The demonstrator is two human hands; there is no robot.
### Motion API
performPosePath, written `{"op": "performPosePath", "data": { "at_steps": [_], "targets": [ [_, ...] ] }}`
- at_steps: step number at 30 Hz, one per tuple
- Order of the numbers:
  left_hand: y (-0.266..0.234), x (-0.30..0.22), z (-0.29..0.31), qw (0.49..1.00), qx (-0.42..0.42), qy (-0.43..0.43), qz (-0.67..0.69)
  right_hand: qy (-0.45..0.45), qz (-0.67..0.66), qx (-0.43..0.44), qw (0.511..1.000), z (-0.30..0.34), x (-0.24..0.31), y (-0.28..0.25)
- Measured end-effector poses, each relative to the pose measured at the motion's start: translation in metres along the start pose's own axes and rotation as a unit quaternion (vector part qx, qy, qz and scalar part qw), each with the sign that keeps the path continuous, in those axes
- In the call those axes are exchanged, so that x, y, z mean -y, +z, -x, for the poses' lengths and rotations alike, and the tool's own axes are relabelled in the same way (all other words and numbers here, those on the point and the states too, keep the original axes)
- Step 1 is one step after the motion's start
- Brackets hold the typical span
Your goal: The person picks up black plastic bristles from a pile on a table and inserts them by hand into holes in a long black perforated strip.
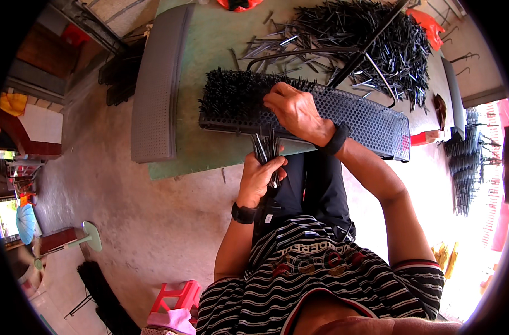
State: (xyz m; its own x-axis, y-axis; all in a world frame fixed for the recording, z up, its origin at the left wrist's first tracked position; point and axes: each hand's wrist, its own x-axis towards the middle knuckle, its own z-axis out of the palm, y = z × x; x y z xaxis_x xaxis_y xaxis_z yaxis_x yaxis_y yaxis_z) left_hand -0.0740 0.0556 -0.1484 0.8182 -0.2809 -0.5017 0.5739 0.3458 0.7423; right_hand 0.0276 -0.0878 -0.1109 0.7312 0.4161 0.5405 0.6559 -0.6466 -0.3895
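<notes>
A long black perforated panel (371, 120) lies at the near edge of the green table (207, 47). Dense black bristle tufts (226, 92) stand up from its left part, while the holes on the right are bare. Below the panel's front edge, my left hand (259, 177) is closed around a bundle of thin black strips (264, 146), their ends pointing up. My right hand (296, 110) is over the panel where tufts meet bare holes. Its fingers are pinched together, and what they hold, if anything, is hidden.
A large heap of loose black strips (371, 50) covers the table's far right. A black metal frame (352, 53) rises behind the panel. Grey perforated sheets (157, 106) are stacked on the left. On the floor are a red stool (176, 298) and a fan (91, 235).
</notes>
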Motion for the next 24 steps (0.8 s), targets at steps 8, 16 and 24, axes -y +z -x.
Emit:
{"op": "performPosePath", "data": {
  "at_steps": [8, 16, 24],
  "targets": [
    [0.005, 0.013, -0.014, 0.995, -0.026, 0.077, -0.062, 0.102, -0.027, 0.106, 0.989, 0.010, 0.046, -0.031],
    [0.007, 0.015, -0.003, 0.999, -0.013, 0.030, -0.033, 0.128, -0.032, 0.015, 0.991, 0.012, 0.013, -0.030],
    [-0.003, 0.013, 0.009, 0.998, -0.048, 0.025, -0.024, 0.057, -0.008, 0.007, 0.998, 0.010, 0.001, -0.006]
  ]
}}
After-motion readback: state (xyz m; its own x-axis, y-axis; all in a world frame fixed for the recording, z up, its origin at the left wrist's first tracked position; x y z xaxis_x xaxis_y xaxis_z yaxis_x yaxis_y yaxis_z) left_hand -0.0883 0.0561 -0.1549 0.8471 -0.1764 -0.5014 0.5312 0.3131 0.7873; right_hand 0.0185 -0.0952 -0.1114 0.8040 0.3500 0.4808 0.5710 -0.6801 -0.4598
